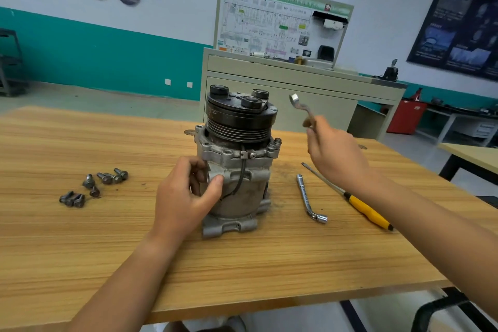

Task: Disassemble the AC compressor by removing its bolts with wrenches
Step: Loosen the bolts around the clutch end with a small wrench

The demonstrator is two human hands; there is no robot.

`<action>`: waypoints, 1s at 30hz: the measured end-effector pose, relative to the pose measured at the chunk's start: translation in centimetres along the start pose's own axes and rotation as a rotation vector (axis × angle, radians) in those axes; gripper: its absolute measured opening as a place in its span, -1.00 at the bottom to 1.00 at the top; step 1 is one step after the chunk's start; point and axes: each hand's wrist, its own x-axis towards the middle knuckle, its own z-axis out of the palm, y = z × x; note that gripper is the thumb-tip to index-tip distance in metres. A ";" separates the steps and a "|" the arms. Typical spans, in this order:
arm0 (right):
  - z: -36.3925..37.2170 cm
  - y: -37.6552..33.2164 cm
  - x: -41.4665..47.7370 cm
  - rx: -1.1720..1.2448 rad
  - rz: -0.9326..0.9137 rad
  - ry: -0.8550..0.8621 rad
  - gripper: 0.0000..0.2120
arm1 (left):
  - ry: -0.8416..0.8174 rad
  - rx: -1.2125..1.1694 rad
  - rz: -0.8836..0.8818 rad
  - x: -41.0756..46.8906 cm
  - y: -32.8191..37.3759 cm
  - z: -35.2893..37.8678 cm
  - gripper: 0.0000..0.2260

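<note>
Somewhere in the middle of the bolt removal, judging by the heap of loose bolts (94,186) lying on the worktop (80,250) off to the left. Steadying the AC compressor (237,167) with the left hand (186,197), thumb and curled fingers clamped on the side of the aluminium housing just under the flange. Holding an offset ring wrench (300,106) up in the air with the right hand (334,153), fingers pinched round the shank, ring end up, just right of the pulley (239,121) and touching nothing.

Probably lining up for the next flange bolt (277,140) (possibly one sitting on the right edge of the flange, hard to be sure). Next up: dropping the ring squarely over the head and keeping that left-hand grip firm against the turn.

Compressor upright mid-worktop, pulley end on top, between both hands. L-shaped socket wrench (310,198) and yellow-handled screwdriver (361,205) lying just right of it, below the right hand.
</note>
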 end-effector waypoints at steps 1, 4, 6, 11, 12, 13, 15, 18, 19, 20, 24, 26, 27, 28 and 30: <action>-0.6 0.0 -0.6 0.010 0.019 -0.002 -0.76 | -0.002 0.003 0.005 0.0 0.0 0.0 -0.78; -2.2 0.2 -1.7 -0.187 -0.013 -0.104 -0.75 | -0.013 0.008 0.005 0.0 0.0 0.1 -0.76; -3.1 -0.1 -2.0 -0.311 -0.031 -0.181 -0.69 | -0.013 0.009 -0.003 0.0 0.0 0.0 -0.76; -3.8 -1.4 -2.3 -0.480 -0.108 -0.234 -0.64 | -0.012 0.010 -0.004 0.0 0.0 0.0 -0.76; -3.7 -1.6 -2.3 -0.509 -0.135 -0.233 -0.62 | -0.012 0.010 -0.003 0.0 0.1 -0.1 -0.76; -3.8 -1.7 -2.3 -0.529 -0.151 -0.233 -0.58 | -0.013 0.010 -0.002 0.1 0.1 -0.1 -0.76; -3.8 -1.9 -2.0 -0.564 -0.164 -0.249 -0.52 | -0.016 0.012 0.001 0.1 0.1 -0.2 -0.75; -3.9 -2.1 -1.8 -0.588 -0.154 -0.272 -0.48 | -0.019 0.010 0.003 0.1 0.1 -0.2 -0.75; -4.0 -2.2 -1.8 -0.590 -0.153 -0.282 -0.49 | -0.020 0.009 0.004 0.1 0.1 -0.2 -0.75; -4.1 -2.3 -1.8 -0.588 -0.151 -0.295 -0.51 | -0.020 0.010 0.006 0.2 0.1 -0.1 -0.75; -4.5 -3.2 -1.2 -0.621 -0.172 -0.375 -0.70 | -0.021 0.009 0.009 0.1 0.1 -0.2 -0.75; -4.8 -3.7 -0.9 -0.648 -0.201 -0.411 -0.77 | -0.026 0.010 0.003 0.1 0.1 -0.3 -0.75; -5.0 -3.8 -0.8 -0.649 -0.211 -0.426 -0.79 | -0.025 0.011 -0.001 0.1 0.2 -0.4 -0.74; -5.3 -3.8 -0.7 -0.648 -0.222 -0.443 -0.79 | -0.023 0.011 -0.004 0.1 0.2 -0.4 -0.74; -5.8 -3.4 -0.6 -0.646 -0.258 -0.477 -0.77 | -0.020 0.012 -0.007 0.1 0.4 -0.4 -0.73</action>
